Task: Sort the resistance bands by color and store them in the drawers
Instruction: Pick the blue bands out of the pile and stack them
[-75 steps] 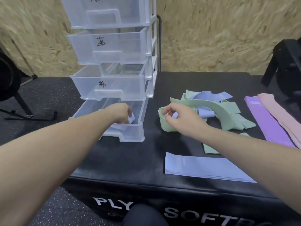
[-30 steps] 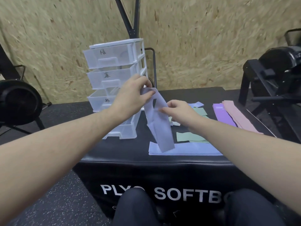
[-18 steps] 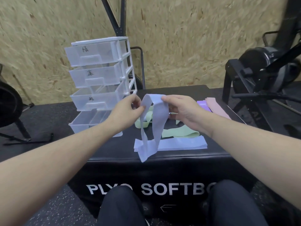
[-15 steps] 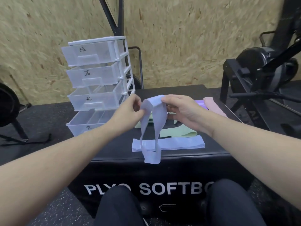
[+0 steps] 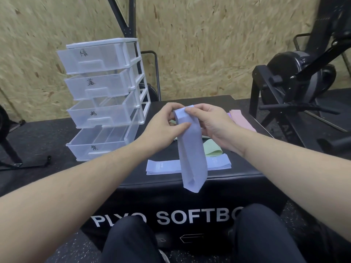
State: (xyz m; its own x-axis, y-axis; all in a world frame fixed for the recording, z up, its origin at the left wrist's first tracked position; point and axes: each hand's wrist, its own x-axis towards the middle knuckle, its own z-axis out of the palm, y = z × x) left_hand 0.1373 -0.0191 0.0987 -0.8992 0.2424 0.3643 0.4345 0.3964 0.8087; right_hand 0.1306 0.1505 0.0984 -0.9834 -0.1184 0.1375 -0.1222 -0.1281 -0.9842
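Both hands are up over the middle of the worktop [image 5: 133, 179] pinching the top of a pale blue band [image 5: 191, 149] — left hand [image 5: 163, 128] grip on its left edge, right hand [image 5: 210, 124] grip on the top right corner. The band hangs flat and smooth, its folded bottom end dangling past the worktop's front edge. Right below the grips lies another blue band [image 5: 163, 167], a green band [image 5: 212, 149] behind it, pink bands [image 5: 241, 120] off right. Left of the grips: the clear plastic drawers [image 5: 102, 99], bottom one pulled out.
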